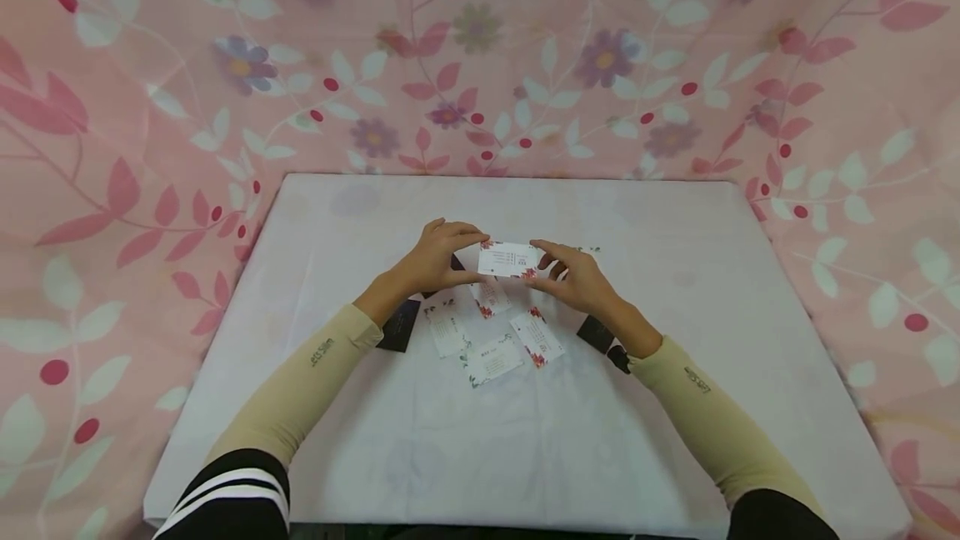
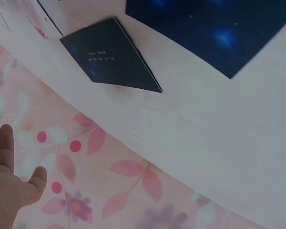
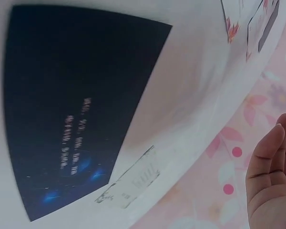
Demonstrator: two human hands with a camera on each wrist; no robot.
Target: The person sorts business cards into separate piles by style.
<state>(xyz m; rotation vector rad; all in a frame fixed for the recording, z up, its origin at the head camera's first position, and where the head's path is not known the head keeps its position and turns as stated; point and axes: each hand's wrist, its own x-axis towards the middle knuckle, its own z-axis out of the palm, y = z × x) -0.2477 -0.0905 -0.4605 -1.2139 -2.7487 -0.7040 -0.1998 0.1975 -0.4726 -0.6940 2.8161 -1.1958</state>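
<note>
One white card (image 1: 506,260) lay between the left hand (image 1: 435,260) and right hand (image 1: 583,280), each pinching an end, finger and thumb partly spread.

The held card (image 1: 507,259) looks like thin, stiff paper, smooth and matt. The white cards (image 1: 493,359) lying nearer look like the same flat paper stock. The dark card at left (image 1: 397,327) and the dark card at right (image 3: 81,114) appear to be smooth printed paper, mostly matt. The tablecloth (image 1: 480,448) is matt cloth, lightly wrinkled; the floral curtain (image 1: 480,65) at the far side is softly creased fabric. The tan sleeves (image 1: 315,382) are smooth, matt, close-fitting fabric.
</note>
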